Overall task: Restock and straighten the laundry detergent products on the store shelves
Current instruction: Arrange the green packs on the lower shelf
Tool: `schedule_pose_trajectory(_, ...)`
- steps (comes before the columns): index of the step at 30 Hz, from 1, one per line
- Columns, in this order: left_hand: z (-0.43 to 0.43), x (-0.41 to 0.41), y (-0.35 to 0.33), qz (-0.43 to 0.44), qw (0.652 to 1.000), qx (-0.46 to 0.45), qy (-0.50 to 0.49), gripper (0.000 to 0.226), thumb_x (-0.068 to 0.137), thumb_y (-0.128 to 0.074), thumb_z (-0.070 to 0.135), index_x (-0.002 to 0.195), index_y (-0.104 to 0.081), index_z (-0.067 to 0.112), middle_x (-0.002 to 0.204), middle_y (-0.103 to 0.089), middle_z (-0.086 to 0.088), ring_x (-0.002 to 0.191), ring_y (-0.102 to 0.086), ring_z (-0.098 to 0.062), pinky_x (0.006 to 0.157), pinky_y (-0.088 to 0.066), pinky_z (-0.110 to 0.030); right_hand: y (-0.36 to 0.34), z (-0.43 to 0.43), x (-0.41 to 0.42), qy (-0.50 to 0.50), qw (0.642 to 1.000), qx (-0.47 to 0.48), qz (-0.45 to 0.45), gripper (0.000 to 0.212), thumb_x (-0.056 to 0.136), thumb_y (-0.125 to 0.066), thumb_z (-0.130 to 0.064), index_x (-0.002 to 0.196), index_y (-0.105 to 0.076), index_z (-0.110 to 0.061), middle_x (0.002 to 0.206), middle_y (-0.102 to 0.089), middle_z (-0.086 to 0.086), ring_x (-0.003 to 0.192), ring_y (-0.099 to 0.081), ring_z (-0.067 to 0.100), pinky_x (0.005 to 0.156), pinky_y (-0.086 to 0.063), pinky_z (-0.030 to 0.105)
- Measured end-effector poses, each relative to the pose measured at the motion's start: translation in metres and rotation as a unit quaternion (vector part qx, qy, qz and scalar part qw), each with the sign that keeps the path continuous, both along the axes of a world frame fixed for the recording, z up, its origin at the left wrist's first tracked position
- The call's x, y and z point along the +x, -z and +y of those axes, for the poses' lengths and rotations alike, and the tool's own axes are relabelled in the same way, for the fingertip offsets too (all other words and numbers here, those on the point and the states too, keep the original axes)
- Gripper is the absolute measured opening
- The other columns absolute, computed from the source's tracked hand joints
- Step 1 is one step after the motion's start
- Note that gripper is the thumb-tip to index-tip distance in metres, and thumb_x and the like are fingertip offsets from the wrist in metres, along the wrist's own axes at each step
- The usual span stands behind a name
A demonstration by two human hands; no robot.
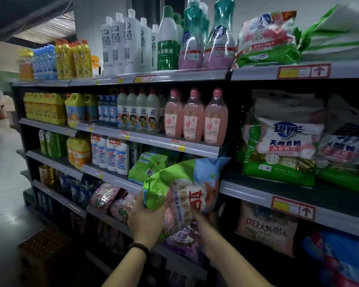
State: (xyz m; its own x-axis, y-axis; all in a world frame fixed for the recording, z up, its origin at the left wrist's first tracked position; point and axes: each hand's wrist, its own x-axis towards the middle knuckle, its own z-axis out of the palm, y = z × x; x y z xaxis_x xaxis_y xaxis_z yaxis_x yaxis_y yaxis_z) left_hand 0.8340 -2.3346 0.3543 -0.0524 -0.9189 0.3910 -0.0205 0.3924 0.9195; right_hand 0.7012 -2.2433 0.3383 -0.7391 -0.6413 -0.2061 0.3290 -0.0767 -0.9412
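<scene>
Head view: you held a green, white and light blue soft plastic bag of laundry powder [182, 183] in the air in front of the shelves, with both hands. Your left hand [147, 220] had its grip clamped on the lower left edge of the bag, with the fingers curled round the green side. Your right hand [205, 233] took the bag from below, and its grip was also closed on the bag's lower end, the fingers [195, 217] pressing into the white and pink print.

The bag was tilted, with its blue top corner pointing up and to the right. This corner was just in front of the grey shelf rail [203, 150] that carried the pink transparent bottles [194, 119]. Behind the bag, on the shelf under those bottles, a second green bag [147, 165] of a similar kind lay beside white bottles with blue labels [112, 156].

A dark bead bracelet [140, 248] sat on your left wrist. In the next bay to the right, large green and white powder bags [282, 146] stood on a wide grey shelf [247, 192], well apart from your hands. On the top shelf, tall white bottles [120, 44] stood near teal and pink bottles [218, 38].
</scene>
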Motion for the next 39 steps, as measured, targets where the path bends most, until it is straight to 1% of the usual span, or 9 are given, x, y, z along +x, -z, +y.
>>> schedule_pose_trajectory(5,-0.001,0.023,0.023,0.100,0.989,0.098,0.057,0.042,0.063,-0.100,0.035,0.095,-0.075,0.022,0.085,-0.081,0.010,0.084,-0.078,-0.015,0.085,-0.063,-0.049,0.019,0.012,0.015,-0.082,0.988,-0.050,-0.123,0.070,0.078,-0.081,-0.049,0.128,-0.070,-0.002,0.119,-0.078,0.022,0.118,-0.070,0.046,0.099,-0.057,0.060)
schedule_pose_trajectory(11,-0.004,0.035,0.051,0.238,0.942,0.203,0.121,0.048,0.076,-0.090,0.017,0.120,-0.070,0.017,0.111,-0.080,-0.012,0.103,-0.077,-0.038,0.092,-0.059,-0.062,0.032,0.020,0.025,-0.184,0.948,-0.162,-0.202,0.049,0.095,-0.055,-0.035,0.123,-0.077,-0.002,0.129,-0.072,0.027,0.105,-0.077,0.043,0.078,-0.064,0.051)
schedule_pose_trajectory(14,-0.014,0.034,0.064,0.253,0.926,0.246,0.137,0.049,0.089,-0.082,0.022,0.133,-0.062,0.021,0.121,-0.077,-0.015,0.105,-0.076,-0.038,0.090,-0.059,-0.066,0.039,0.004,0.016,-0.190,0.957,-0.143,-0.165,0.042,0.085,-0.075,-0.026,0.121,-0.079,-0.005,0.128,-0.073,0.025,0.107,-0.076,0.043,0.096,-0.058,0.059)
schedule_pose_trajectory(16,-0.017,0.032,0.072,0.261,0.907,0.295,0.150,0.060,0.088,-0.084,0.030,0.140,-0.054,0.023,0.123,-0.076,-0.014,0.108,-0.075,-0.039,0.088,-0.059,-0.066,0.045,-0.012,0.005,-0.154,0.973,-0.114,-0.128,0.072,0.071,-0.092,-0.025,0.138,-0.068,-0.012,0.135,-0.071,0.023,0.121,-0.070,0.046,0.109,-0.047,0.071)
schedule_pose_trajectory(20,-0.027,0.019,0.085,0.243,0.885,0.327,0.226,0.103,0.058,-0.103,0.018,0.146,-0.049,0.022,0.127,-0.075,-0.012,0.113,-0.073,-0.039,0.091,-0.059,-0.063,0.038,-0.031,-0.014,-0.088,0.987,-0.125,-0.054,0.063,0.078,-0.082,-0.007,0.137,-0.064,-0.019,0.125,-0.076,0.020,0.112,-0.073,0.047,0.098,-0.054,0.072)
schedule_pose_trajectory(25,-0.043,-0.012,0.093,0.184,0.913,0.296,0.212,0.063,0.071,-0.086,-0.009,0.127,-0.065,0.011,0.111,-0.080,-0.013,0.099,-0.078,-0.034,0.090,-0.061,-0.054,0.035,-0.064,-0.049,-0.003,0.993,-0.117,-0.012,0.065,0.077,-0.082,-0.005,0.136,-0.064,-0.024,0.121,-0.078,0.016,0.106,-0.075,0.046,0.094,-0.054,0.074)
schedule_pose_trajectory(31,-0.078,-0.079,0.062,0.179,0.928,0.252,0.208,0.066,0.066,-0.090,0.006,0.126,-0.061,0.002,0.119,-0.076,-0.021,0.106,-0.076,-0.035,0.094,-0.060,-0.060,0.000,-0.114,-0.102,0.091,0.982,-0.101,0.128,0.053,0.081,-0.082,-0.010,0.129,-0.064,-0.027,0.116,-0.079,0.007,0.102,-0.077,0.036,0.090,-0.062,0.063)
schedule_pose_trajectory(35,-0.096,-0.123,0.043,-0.012,0.973,0.132,0.187,0.053,0.079,-0.087,0.049,0.112,-0.063,0.015,0.114,-0.072,-0.011,0.101,-0.072,-0.006,0.084,-0.060,-0.028,-0.027,-0.141,-0.140,0.144,0.962,-0.053,0.227,0.033,0.097,-0.073,-0.009,0.126,-0.056,-0.010,0.115,-0.073,0.010,0.103,-0.073,0.032,0.091,-0.062,0.050)
schedule_pose_trajectory(39,-0.115,-0.149,0.066,-0.306,0.951,-0.026,0.044,0.121,0.064,-0.044,0.099,0.155,-0.036,0.019,0.157,-0.036,-0.015,0.147,-0.033,-0.038,0.118,-0.034,-0.054,-0.007,-0.162,-0.160,0.213,0.922,0.091,0.310,0.044,0.097,-0.068,-0.039,0.128,-0.048,-0.015,0.125,-0.066,0.020,0.114,-0.067,0.041,0.099,-0.056,0.051)
